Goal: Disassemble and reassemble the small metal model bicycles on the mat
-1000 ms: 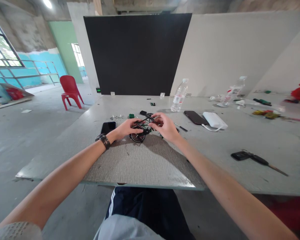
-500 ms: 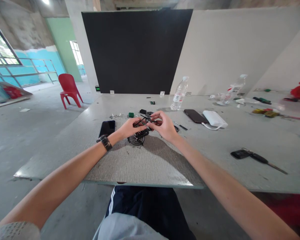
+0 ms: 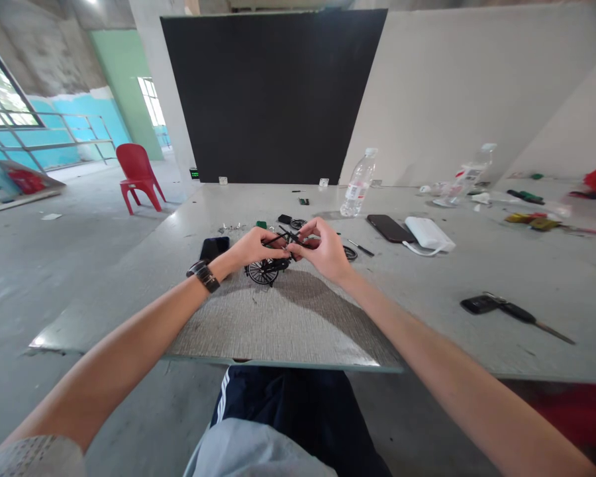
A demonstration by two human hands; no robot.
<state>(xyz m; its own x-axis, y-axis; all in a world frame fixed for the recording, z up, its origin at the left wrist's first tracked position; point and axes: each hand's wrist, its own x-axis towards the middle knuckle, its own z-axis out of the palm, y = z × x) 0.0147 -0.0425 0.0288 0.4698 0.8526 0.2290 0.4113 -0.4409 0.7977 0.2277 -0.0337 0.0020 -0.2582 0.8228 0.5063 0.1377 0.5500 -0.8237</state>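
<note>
Between my hands is a small black model bicycle (image 3: 264, 271), its spoked wheel hanging low on the left, just over the table. My left hand (image 3: 258, 246) is closed on the frame from the left side. My right hand (image 3: 320, 246) pinches the front part of the frame with thumb and fingers; what exactly lies in the fingertips is too small to tell. Beyond my hands lies a loose spoked wheel (image 3: 298, 224) beside a small black piece (image 3: 285, 218). Another wheel (image 3: 349, 253) rests right of my right hand, near a thin screwdriver (image 3: 361, 248).
Left of my hands lies a black phone (image 3: 214, 248), with small silver parts (image 3: 232, 227) and a green piece (image 3: 261, 224) behind. To the right are a water bottle (image 3: 359, 183), a dark phone (image 3: 390, 228), a white power bank (image 3: 428, 234) and a car key (image 3: 479, 303) with a dark-handled tool (image 3: 521, 313).
The model bicycle has shifted a little left and tilted, its low wheel moving left. My left hand has moved slightly left with it; the right hand keeps its pinch.
</note>
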